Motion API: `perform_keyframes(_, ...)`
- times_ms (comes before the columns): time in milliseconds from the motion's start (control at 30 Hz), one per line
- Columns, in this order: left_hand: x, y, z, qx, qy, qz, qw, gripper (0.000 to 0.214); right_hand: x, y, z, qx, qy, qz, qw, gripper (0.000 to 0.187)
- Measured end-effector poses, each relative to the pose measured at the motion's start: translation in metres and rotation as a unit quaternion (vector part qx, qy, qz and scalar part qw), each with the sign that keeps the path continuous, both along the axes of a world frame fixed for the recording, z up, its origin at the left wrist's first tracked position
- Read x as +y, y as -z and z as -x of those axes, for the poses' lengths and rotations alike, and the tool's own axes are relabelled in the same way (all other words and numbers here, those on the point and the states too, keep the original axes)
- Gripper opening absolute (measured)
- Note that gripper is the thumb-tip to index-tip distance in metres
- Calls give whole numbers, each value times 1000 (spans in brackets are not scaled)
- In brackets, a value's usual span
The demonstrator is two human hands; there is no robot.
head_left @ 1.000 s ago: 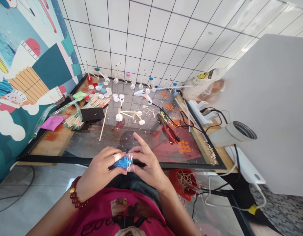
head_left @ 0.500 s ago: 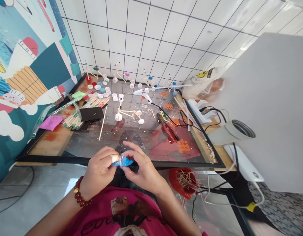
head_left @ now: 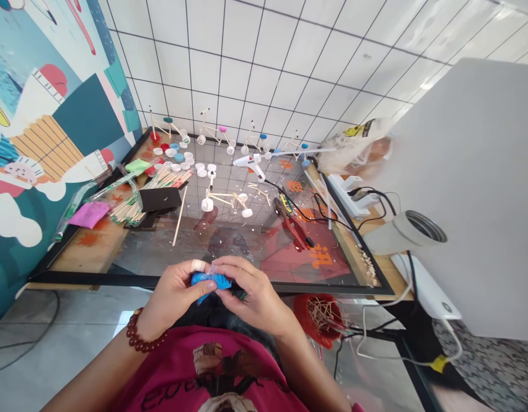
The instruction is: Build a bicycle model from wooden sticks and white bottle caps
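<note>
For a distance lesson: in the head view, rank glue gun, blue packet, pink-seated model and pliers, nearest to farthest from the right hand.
1. Blue packet, touching the right hand.
2. Pliers, ahead, to its right.
3. Glue gun, straight ahead.
4. Pink-seated model, by the wall.

At the near edge of the table (head_left: 143,257), the left hand (head_left: 175,292) and right hand (head_left: 253,292) gripped a blue packet (head_left: 211,281) in clear plastic, the left thumb across it. A wheeled stick model (head_left: 225,198) stood mid-surface. Bottle caps (head_left: 178,157) lay toward the far left corner, a pink packet (head_left: 90,215) near the left edge, a white glue gun (head_left: 251,165) toward the far edge, red-handled pliers (head_left: 296,228) nearer the right edge
</note>
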State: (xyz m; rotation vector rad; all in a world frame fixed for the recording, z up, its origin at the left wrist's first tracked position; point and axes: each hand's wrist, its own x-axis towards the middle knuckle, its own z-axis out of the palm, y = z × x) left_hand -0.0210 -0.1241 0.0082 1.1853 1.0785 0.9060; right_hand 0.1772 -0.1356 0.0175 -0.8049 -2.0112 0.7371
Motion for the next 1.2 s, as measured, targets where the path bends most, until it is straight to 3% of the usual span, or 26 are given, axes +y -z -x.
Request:
perform_keyframes(200,-4,-1,-2,111,-58,-106,986,12,-1,4,2,-35,28,6,999,38)
perform_keyframes(333,-3,3,-6,69,-66,-81,992,20,2,8,0,-10,86,-9,996,27)
perform_keyframes(433,0,5,-7,47,-29,-46,997,33,6,10,-2,-7,85,-30,996,28)
perform_keyframes(500,1,4,-7,69,-2,-48,996,29,6,11,-3,-18,77,-39,996,28)
perform_keyframes(633,-1,0,-10,123,-3,-138,983,17,3,14,2,-1,114,-45,993,22)
perform_keyframes(733,-5,-2,-14,141,-28,-199,969,18,-1,15,9,58,135,27,989,19)
perform_keyframes(800,-8,-2,-15,125,-32,-195,972,19,-2,17,14,143,120,151,971,24)
perform_keyframes(900,-9,2,-15,31,-12,-125,992,23,1,22,19,311,70,350,881,37)
perform_keyframes(967,-9,6,-13,-58,15,-72,996,26,6,26,19,392,55,426,814,40)
perform_keyframes(1033,-8,8,-11,-124,32,-33,991,27,11,27,16,437,62,451,776,37)
perform_keyframes(1100,-5,7,-10,-147,11,1,989,25,14,26,10,454,74,438,772,35)
perform_keyframes(1200,2,0,-7,-154,-75,40,984,31,16,24,-1,444,109,379,805,39)
